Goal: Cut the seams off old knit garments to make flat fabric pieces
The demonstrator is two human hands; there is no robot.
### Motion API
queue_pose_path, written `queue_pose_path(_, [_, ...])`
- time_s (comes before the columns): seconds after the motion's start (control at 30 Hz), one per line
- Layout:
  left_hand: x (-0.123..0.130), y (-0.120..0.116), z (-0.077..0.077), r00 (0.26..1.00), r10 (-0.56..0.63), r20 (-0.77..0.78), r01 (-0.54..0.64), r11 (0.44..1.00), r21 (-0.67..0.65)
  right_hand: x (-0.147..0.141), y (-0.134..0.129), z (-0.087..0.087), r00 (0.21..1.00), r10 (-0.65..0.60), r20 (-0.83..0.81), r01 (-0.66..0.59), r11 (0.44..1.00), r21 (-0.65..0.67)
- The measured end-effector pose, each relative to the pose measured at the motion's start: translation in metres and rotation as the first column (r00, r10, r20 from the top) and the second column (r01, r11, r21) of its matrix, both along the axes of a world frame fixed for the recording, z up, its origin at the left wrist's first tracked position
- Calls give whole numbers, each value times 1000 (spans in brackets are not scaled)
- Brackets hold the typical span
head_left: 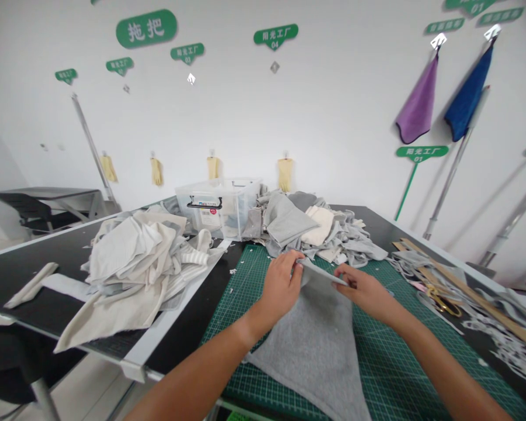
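Note:
A piece of grey fabric (315,345) hangs from both my hands over the green cutting mat (245,280), its lower part reaching toward the mat's near edge. My left hand (284,278) pinches its upper left corner between thumb and fingers. At the upper right corner, my right hand (355,286) grips the same edge, which runs fairly straight between the two hands. Just beyond my hands lies a heap of grey and cream fabric pieces (289,219). Gold-handled scissors (442,301) rest to the right of the mat.
On the left stands a pile of cream and grey cloth (131,251). A clear plastic bin (219,204) sits at the back. Wooden strips (477,292) and fabric scraps (508,345) lie along the right. Purple (421,99) and blue cloths (469,93) hang on the wall.

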State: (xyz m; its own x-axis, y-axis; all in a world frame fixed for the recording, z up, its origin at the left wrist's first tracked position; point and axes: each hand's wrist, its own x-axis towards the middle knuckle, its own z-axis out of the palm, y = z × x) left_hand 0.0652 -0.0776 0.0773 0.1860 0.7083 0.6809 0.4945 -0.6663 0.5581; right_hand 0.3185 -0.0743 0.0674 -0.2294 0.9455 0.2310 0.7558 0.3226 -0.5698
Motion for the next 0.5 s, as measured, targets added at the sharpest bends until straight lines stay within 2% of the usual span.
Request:
queue_pose_path(0.17, [-3,-1,6,994,31,103,-32,999,8,14,6,-10,1000,-19,-17,18,997,-78])
queue_pose_path(0.33, [-6,-1,10,984,73,165,-77,997,15,25,10,-17,993,-26,-115,-7,960,-280])
queue_pose_path(0.5, [-13,0,17,963,108,246,-126,990,58,35,11,-7,995,31,-92,-55,962,-269])
